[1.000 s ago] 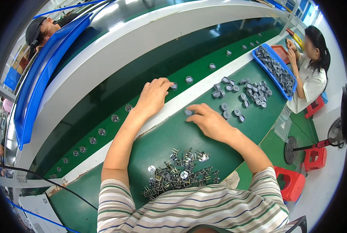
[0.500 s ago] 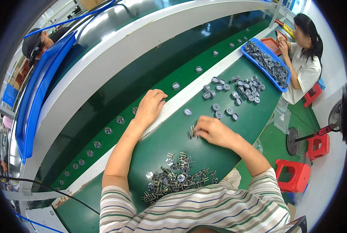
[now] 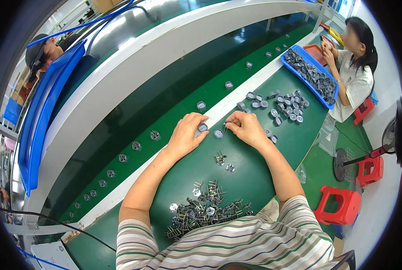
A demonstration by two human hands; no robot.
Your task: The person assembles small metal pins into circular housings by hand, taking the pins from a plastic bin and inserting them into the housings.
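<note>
My left hand is at the edge of the green table, its fingers curled round a grey round plastic cap. Just right of it, another grey cap sits on the table. My right hand pinches a small pinned part above that cap; the fingers partly cover it. Closer to me lie a loose pinned part and a small shiny disc-shaped part. A heap of pinned parts spreads in front of my body.
Beyond a white rail, a green belt carries a row of spaced round parts. Loose grey caps cluster at the right, near a blue tray full of caps. A co-worker sits past the tray. Red stools and a fan stand right.
My right hand has moved up from the loose pinned parts to beside the cap. My left hand has come right, off the belt side, onto a cap. Parts on the belt have shifted slightly left.
</note>
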